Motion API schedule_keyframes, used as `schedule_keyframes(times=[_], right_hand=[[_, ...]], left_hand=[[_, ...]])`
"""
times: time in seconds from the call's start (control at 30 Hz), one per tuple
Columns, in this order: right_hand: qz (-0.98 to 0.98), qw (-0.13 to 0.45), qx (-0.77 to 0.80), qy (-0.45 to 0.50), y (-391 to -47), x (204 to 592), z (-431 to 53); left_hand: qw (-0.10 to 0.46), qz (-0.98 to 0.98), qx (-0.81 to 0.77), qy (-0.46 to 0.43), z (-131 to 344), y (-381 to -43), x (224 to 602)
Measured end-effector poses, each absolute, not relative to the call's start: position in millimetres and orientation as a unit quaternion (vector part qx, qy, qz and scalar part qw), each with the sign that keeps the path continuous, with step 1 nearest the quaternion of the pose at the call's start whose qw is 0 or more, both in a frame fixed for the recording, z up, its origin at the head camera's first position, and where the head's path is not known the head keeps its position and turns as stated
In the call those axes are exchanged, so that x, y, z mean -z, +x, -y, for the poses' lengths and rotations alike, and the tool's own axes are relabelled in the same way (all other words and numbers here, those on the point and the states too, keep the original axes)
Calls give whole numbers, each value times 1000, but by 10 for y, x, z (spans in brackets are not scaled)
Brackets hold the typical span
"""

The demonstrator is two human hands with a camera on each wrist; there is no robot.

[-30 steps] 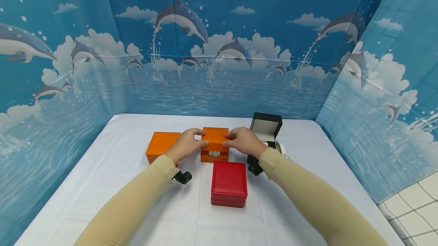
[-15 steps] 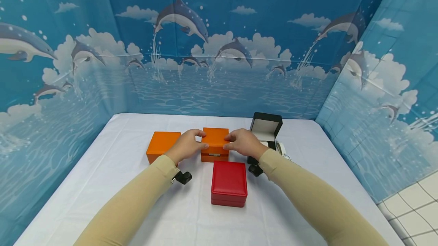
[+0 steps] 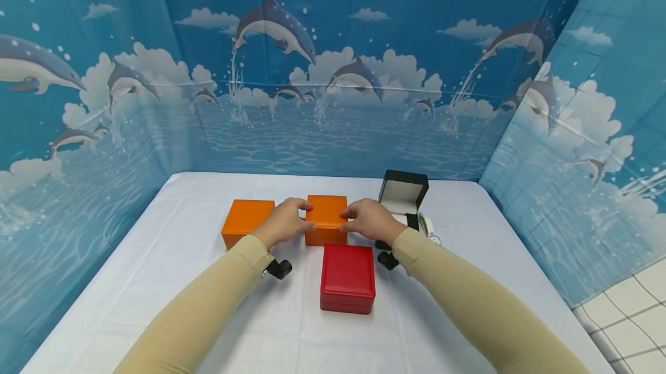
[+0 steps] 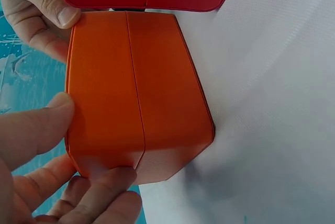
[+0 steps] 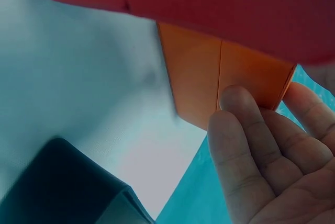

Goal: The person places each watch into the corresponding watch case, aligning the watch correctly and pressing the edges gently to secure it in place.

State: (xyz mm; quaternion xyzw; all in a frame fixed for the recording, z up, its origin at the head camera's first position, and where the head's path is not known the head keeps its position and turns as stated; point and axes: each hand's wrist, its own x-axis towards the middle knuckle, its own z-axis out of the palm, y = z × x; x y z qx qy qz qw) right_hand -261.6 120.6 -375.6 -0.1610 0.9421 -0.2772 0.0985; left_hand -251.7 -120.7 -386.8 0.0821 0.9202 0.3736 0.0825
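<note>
Between the hands stands an orange watch box [image 3: 326, 219], its lid down flush on the base with only a thin seam showing. My left hand [image 3: 282, 222] grips the lid's left side, thumb at the front corner and fingers along the side wall in the left wrist view. On the opposite side my right hand [image 3: 370, 219] holds the lid, its fingers [image 5: 238, 101] lying against the side wall. A closed red box [image 3: 347, 273] sits right in front of the orange one and covers part of it in the right wrist view.
Left of the hands is a second orange box [image 3: 247, 217], partly behind the left hand. A black box [image 3: 404, 189] with raised lid stands behind the right hand. Beside it lies a wristwatch [image 3: 428, 225] with a light strap. A dolphin-printed curtain [image 3: 333, 73] encloses the white-covered table [image 3: 198, 200].
The orange watch box's lid has come down under both hands. The gap at its front, where a pale cushion showed, has closed. The other boxes have stayed put.
</note>
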Motion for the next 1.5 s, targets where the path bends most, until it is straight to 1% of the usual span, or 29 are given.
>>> schedule_keyframes(times=[0.3, 0.47, 0.63, 0.83, 1.0, 1.17, 1.33, 1.5], right_hand=[[-942, 97, 277, -160, -2589, 3822, -1242], [-943, 105, 264, -174, -2573, 3809, -1294], [-943, 104, 256, -187, -2546, 3702, -1400], [-935, 75, 287, -194, -2511, 3509, -1620], [-936, 45, 298, -185, -2456, 3377, -1847], [-939, 29, 295, -172, -2425, 3367, -2094], [-944, 27, 291, -155, -2412, 3411, -2348], [-956, 31, 260, -130, -2413, 3507, -2605]], left_hand=[[82, -930, -347, 84, 1139, -2489, 3888], [73, -939, -321, 97, 1105, -2485, 3887], [55, -941, -314, 118, 1053, -2457, 3807], [41, -933, -323, 151, 924, -2462, 3660], [54, -926, -332, 173, 789, -2474, 3543], [65, -926, -314, 201, 648, -2494, 3491], [70, -929, -293, 214, 519, -2516, 3460], [94, -926, -285, 229, 385, -2518, 3434]])
